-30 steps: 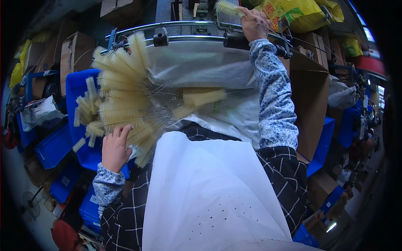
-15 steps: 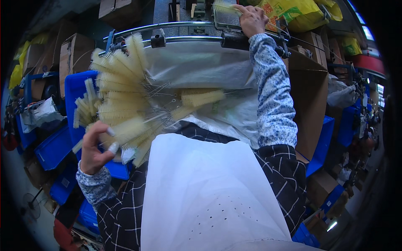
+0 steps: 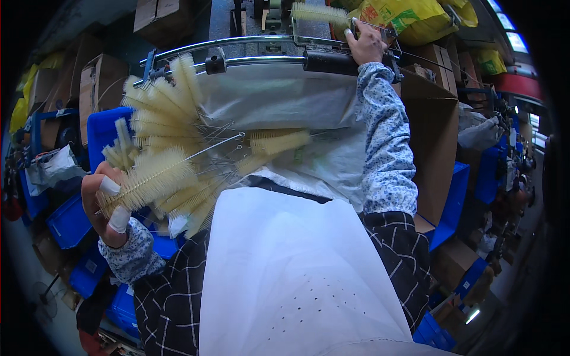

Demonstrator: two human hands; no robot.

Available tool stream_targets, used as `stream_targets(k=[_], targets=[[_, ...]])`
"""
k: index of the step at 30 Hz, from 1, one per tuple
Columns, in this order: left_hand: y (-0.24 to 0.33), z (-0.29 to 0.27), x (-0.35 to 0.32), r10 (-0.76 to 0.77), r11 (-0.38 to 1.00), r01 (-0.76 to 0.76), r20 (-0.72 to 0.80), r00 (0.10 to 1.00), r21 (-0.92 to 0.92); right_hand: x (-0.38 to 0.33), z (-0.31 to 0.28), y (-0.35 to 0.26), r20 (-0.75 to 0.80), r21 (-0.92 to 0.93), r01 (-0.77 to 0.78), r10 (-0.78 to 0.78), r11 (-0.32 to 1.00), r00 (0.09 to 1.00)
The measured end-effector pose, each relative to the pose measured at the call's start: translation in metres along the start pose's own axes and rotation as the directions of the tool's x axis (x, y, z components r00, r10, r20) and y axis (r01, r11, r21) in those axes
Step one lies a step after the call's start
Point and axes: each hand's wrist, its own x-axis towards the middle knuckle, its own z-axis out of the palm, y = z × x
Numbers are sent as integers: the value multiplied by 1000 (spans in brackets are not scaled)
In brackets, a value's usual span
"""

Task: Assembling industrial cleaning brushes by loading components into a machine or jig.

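One left hand (image 3: pixel 91 199) pinching a yellowish brush (image 3: pixel 155 177) by its bristles (fingertips (image 3: pixel 119 219) wrapped white), over fanned brushes (image 3: pixel 163 121) at the white sheet's (image 3: pixel 276 95) left edge, right hand (image 3: pixel 369 47) at another brush (image 3: pixel 319 13) beyond the far edge, grip unclear

The surface in front of the person is covered by a pale, creased sheet (image 3: pixel 332 151); what it is spread over is hidden. Pale bristle brushes (image 3: pixel 163 118) are laid fanwise across its left side, their bristle ends overhanging a blue bin (image 3: pixel 105 126) and their looped wire stems pointed inward. Near the sheet's middle, a smaller group of brushes (image 3: pixel 282 142) is laid with bristles touching.
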Motion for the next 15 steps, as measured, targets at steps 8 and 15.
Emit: stream_targets(k=[8, 15], targets=[[7, 6, 1, 10, 998, -13, -50, 999, -55, -3, -5, -46, 19, 39, -16, 15, 999, 1000], [14, 5, 2, 10, 1000, -11, -48, 999, -28, -4, -4, -119, 113, 48, -13, 7, 999, 994]])
